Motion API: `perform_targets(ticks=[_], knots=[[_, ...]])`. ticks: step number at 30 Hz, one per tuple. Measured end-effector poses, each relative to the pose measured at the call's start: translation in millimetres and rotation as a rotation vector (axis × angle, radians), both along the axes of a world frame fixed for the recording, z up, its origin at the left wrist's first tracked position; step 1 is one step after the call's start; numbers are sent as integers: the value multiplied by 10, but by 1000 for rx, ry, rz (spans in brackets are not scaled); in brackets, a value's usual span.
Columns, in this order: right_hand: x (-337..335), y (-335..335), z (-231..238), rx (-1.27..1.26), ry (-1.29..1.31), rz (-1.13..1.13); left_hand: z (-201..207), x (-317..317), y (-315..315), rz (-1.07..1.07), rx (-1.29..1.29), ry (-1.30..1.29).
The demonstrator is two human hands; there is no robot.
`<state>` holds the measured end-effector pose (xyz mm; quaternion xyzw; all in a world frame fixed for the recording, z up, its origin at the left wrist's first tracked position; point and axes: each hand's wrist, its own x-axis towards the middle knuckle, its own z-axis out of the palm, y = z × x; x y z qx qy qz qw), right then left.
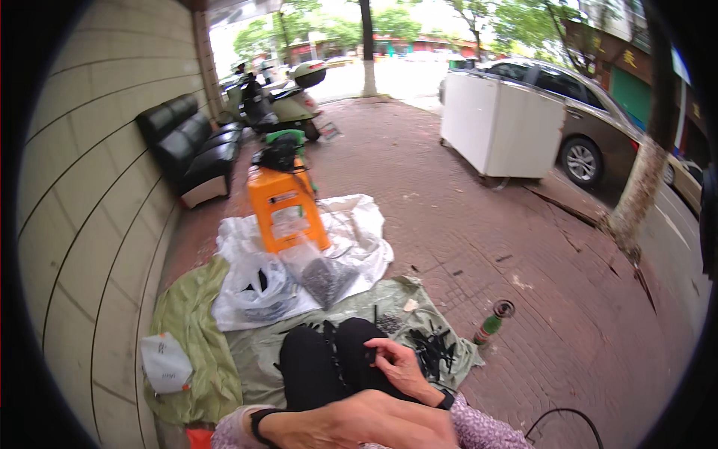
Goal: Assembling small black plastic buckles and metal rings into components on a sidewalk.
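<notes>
My right hand (pixel 402 368) is over my right knee, thumb and forefinger closed on a small black piece (pixel 370 355) that barely shows against my black trousers (pixel 314 367). Across the lower edge reaches my left hand (pixel 381 419), blurred, its fingers hidden or smeared. Just right of my knees lies a heap of black strips (pixel 434 352) on a grey-green sheet (pixel 254 359). Small dark bits (pixel 389 323) are piled beyond the right knee. Ahead stand a clear bag of small dark pieces (pixel 327 278) and a whitish plastic bag with black items (pixel 262 292).
An orange stool (pixel 280 196) stands on a white sack (pixel 366 232). A green bottle (pixel 491 326) is on the paving at right. At left lie an olive sack (pixel 196 322) and a white packet (pixel 166 363). Farther off are a black sofa (pixel 191 146), scooter, white cabinet (pixel 501 127) and car.
</notes>
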<state>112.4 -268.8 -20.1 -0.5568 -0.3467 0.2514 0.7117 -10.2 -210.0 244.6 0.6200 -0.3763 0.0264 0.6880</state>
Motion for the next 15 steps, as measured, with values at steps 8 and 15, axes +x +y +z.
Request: perform_targets(ticks=[8,15], knots=[[28,-124,75,-48,151,-71,-87,250,-142,-371,-662,68],[-65,-284,107,-66,192,-224,330,347,183,-820,-909,744]])
